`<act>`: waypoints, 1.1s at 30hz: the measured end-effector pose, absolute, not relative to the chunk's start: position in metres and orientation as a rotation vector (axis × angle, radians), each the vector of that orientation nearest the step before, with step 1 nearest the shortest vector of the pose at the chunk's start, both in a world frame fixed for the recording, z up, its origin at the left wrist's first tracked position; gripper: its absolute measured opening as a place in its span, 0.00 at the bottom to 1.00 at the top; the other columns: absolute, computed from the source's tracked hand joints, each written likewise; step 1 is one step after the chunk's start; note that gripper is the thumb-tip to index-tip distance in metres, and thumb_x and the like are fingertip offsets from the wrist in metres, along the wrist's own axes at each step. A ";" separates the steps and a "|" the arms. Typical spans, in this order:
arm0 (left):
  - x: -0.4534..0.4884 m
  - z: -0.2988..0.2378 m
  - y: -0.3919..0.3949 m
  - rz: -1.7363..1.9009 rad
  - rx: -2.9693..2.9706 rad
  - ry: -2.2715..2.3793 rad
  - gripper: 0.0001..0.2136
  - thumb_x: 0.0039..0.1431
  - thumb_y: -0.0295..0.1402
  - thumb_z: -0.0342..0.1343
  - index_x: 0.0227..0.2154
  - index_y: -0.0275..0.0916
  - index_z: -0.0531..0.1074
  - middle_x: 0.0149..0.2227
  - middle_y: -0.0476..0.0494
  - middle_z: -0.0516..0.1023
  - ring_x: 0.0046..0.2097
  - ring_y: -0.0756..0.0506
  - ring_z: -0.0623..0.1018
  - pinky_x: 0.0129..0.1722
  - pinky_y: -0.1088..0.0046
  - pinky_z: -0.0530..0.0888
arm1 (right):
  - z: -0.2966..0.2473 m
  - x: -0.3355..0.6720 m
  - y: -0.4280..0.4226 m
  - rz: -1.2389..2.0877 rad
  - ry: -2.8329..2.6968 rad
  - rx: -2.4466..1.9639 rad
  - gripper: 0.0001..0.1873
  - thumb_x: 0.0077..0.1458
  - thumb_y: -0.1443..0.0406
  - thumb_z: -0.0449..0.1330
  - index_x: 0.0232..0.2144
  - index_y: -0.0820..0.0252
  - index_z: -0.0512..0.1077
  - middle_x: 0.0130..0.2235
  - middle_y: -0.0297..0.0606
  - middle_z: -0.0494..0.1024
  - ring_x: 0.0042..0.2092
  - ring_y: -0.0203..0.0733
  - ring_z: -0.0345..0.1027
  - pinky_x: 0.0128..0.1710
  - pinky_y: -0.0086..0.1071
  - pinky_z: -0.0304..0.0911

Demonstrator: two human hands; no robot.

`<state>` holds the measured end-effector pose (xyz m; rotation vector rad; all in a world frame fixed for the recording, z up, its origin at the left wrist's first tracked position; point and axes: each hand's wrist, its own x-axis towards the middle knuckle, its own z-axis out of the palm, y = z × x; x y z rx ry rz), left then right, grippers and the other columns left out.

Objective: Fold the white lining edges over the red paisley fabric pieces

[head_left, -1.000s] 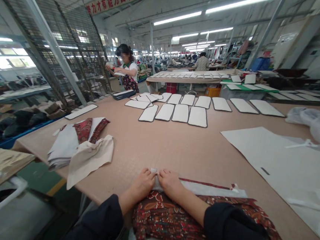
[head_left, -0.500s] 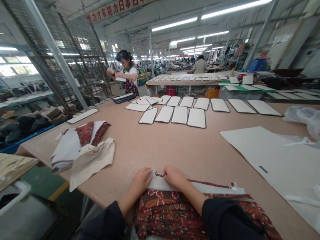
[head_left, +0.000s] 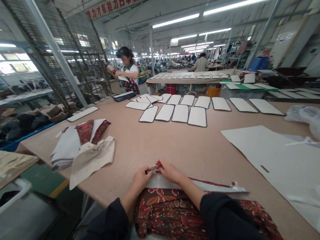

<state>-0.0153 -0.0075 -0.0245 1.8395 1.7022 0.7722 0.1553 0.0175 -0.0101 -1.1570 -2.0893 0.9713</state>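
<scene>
Both of my hands are at the near edge of the table, close together over the far left corner of a fabric piece with a pale backing [head_left: 163, 182]. My left hand [head_left: 142, 176] pinches that corner between thumb and fingers. Right beside it, my right hand [head_left: 169, 171] has its fingertips closed on the same edge, where a small dark bit of cloth shows. Under my wrists lies a stack of red-brown patterned fabric [head_left: 173, 218], folded in layers. My right forearm crosses over the stack and hides part of it.
To the left lie pale and patterned fabric pieces [head_left: 69, 144] and a cream cloth [head_left: 96, 155]. Dark-edged white panels [head_left: 164, 113] stand in rows farther back. A large white sheet [head_left: 282, 160] and plastic bag [head_left: 303, 115] are right. A co-worker [head_left: 127, 70] stands across the table.
My right hand has shifted slightly left and up, bringing its fingertips against those of my left hand. The fabric corner between them is raised a little. The stack has stayed in place.
</scene>
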 end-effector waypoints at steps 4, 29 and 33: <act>-0.012 -0.024 -0.008 0.716 1.892 1.825 0.09 0.52 0.35 0.51 0.32 0.38 0.74 0.25 0.50 0.73 0.29 0.50 0.69 0.28 0.77 0.60 | -0.011 0.148 0.029 0.792 -2.240 -1.165 0.13 0.46 0.76 0.51 0.34 0.60 0.67 0.33 0.34 0.73 0.35 0.35 0.64 0.35 0.26 0.57; 0.001 -0.008 -0.030 0.218 2.784 1.754 0.11 0.59 0.25 0.44 0.40 0.35 0.70 0.37 0.40 0.71 0.40 0.42 0.69 0.39 0.63 0.64 | 0.000 0.130 0.045 0.547 -2.622 -1.325 0.09 0.50 0.72 0.53 0.31 0.64 0.73 0.36 0.41 0.74 0.38 0.38 0.64 0.38 0.27 0.57; 0.003 -0.005 -0.032 0.201 2.760 1.766 0.13 0.59 0.25 0.43 0.44 0.36 0.68 0.38 0.39 0.71 0.40 0.42 0.69 0.39 0.63 0.64 | 0.002 0.129 0.047 0.582 -2.594 -1.368 0.08 0.48 0.72 0.54 0.32 0.64 0.72 0.35 0.40 0.74 0.37 0.38 0.64 0.36 0.27 0.56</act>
